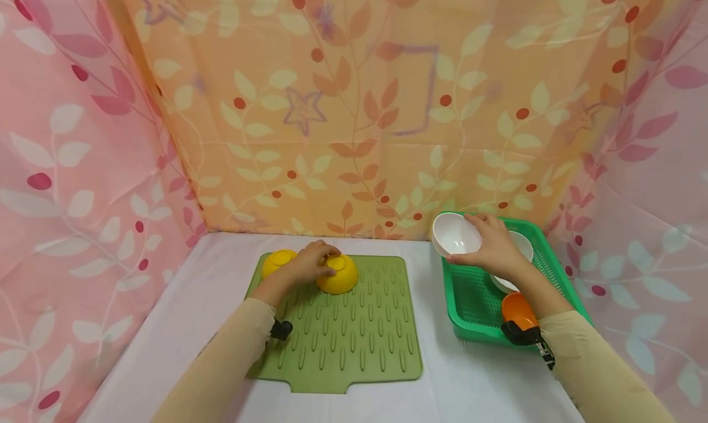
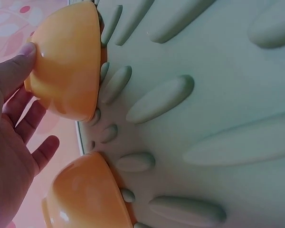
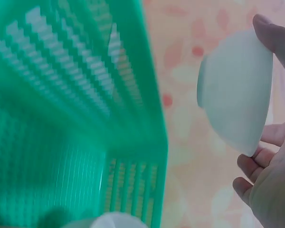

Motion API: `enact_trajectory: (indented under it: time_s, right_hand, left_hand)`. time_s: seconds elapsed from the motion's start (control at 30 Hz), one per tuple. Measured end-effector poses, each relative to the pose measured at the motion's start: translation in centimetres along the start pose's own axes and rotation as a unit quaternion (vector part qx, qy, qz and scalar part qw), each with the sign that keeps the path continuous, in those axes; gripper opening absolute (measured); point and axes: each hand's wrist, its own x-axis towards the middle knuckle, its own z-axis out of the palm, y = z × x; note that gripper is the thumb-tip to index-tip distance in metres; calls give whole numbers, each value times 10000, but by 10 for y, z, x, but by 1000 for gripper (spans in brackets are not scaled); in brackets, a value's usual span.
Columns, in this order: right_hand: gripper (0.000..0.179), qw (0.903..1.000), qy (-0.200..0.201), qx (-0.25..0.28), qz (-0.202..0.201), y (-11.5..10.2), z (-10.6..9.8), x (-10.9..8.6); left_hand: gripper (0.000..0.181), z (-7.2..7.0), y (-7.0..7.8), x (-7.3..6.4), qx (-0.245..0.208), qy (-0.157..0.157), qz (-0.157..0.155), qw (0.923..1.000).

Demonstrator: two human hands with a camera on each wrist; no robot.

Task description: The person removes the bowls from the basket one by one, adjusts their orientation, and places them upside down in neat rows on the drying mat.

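Observation:
Two yellow bowls sit upside down at the back of the green drying mat (image 1: pixel 381 349). On the right-hand yellow bowl (image 1: pixel 344 281), my left hand (image 1: pixel 306 264) holds the foot, thumb on one side and fingers on the other. Beside it, the other yellow bowl (image 2: pixel 85 194) is partly behind my wrist in the head view. My right hand (image 1: pixel 495 245) grips a white bowl (image 1: pixel 453 233) by its rim, thumb and fingers on opposite sides. This bowl is tilted, its inside facing the head camera, near the back left corner of the green basket (image 1: pixel 459 318).
Inside the basket, more white bowls (image 1: pixel 520 245) and an orange bowl-like piece (image 1: pixel 517 307) are partly hidden by my right arm. The basket stands right of the mat on a white cloth (image 1: pixel 437 380). Patterned cloth walls (image 1: pixel 354 103) rise behind and at both sides.

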Motion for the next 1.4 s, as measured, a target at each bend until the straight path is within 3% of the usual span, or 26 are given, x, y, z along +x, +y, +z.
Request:
enact_trajectory:
  time_s: [0.3, 0.53, 0.7, 1.03, 1.4]
  right_hand:
    - [115, 9988, 139, 345, -319, -49, 20, -33]
    - [111, 9957, 212, 532, -724, -79, 49, -54]
    - [111, 9954, 189, 562, -752, -95, 67, -65]
    - [115, 9949, 140, 319, -943, -109, 103, -81]
    - [117, 9939, -52, 611, -915, -107, 132, -90]
  left_hand:
    - [47, 1, 0, 0, 66, 47, 18, 10000]
    - [47, 2, -5, 1, 107, 73, 52, 9999]
    - [48, 3, -6, 0, 78, 62, 34, 9999]
    - [46, 3, -5, 1, 43, 76, 112, 9999]
    - [47, 3, -6, 1, -253, 57, 0, 9997]
